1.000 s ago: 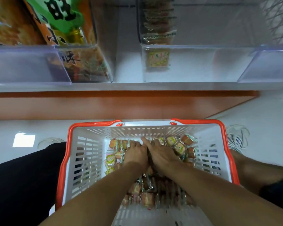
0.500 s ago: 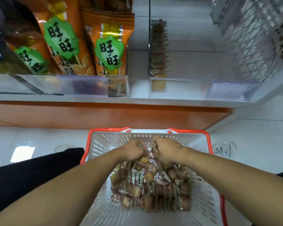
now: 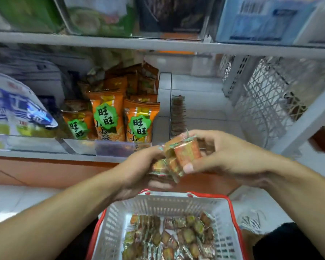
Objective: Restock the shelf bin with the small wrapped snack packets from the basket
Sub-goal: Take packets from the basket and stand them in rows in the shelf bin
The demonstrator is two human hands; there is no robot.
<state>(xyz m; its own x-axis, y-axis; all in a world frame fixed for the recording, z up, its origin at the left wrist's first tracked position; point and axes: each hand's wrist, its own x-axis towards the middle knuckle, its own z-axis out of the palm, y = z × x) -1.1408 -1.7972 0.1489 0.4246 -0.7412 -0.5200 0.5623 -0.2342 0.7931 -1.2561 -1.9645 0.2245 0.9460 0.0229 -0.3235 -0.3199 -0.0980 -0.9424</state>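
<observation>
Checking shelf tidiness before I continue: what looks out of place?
Nothing stands out. Both hands hold a bunch of snack packets above the basket; the orange bags stand upright.

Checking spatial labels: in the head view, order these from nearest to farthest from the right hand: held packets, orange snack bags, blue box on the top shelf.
From the right hand:
1. Held packets, in its grip.
2. Orange snack bags, lower shelf, left.
3. Blue box, top shelf, far above.

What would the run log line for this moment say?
left hand: holds snack packets | right hand: holds same packets | position: above basket, before shelf bin | basket: more packets left
</observation>
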